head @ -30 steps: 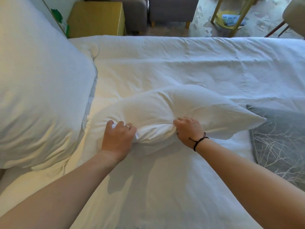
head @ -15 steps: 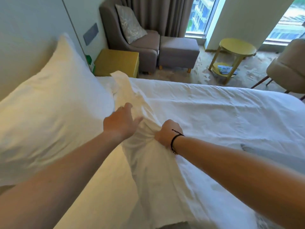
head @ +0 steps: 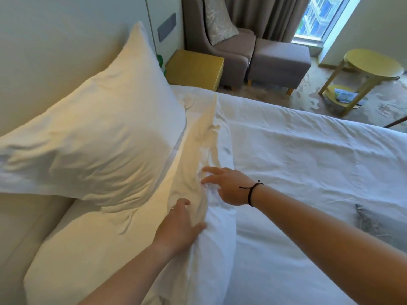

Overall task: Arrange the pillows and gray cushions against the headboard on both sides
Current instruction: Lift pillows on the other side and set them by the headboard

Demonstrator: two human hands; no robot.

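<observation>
Headboard [head: 55, 62] padding, smooth and cream, fills the left edge, and a plump white pillow [head: 94, 137] leans against it on one corner, its cotton case creased in soft folds and its near end cut off by the frame. Beside that, a second pillow [head: 198, 194] stands on its long edge along the bed [head: 308, 161], rumpled and limp, its far end tapering to a thin flap and its near end running out of view below. The left hand [head: 178, 227] presses flat on the pillow's headboard-facing side, fingers straight and close together, thumb spread over the top ridge; a ring shows on one finger. The right hand [head: 226, 186] touches the same ridge farther along, fingers loosely apart and extended, a dark cord bracelet [head: 251, 190] at the wrist. White wrinkled bedding spreads rightward, where a corner of a gray cushion [head: 370, 221] lies flat, mostly hidden behind the right forearm; its pattern is hard to make out. Beyond the bed stand a yellow nightstand [head: 196, 69], a gray armchair [head: 224, 47] holding a patterned cushion, and a round yellow side table [head: 372, 67] whose lower shelf holds what may be leaflets.
</observation>
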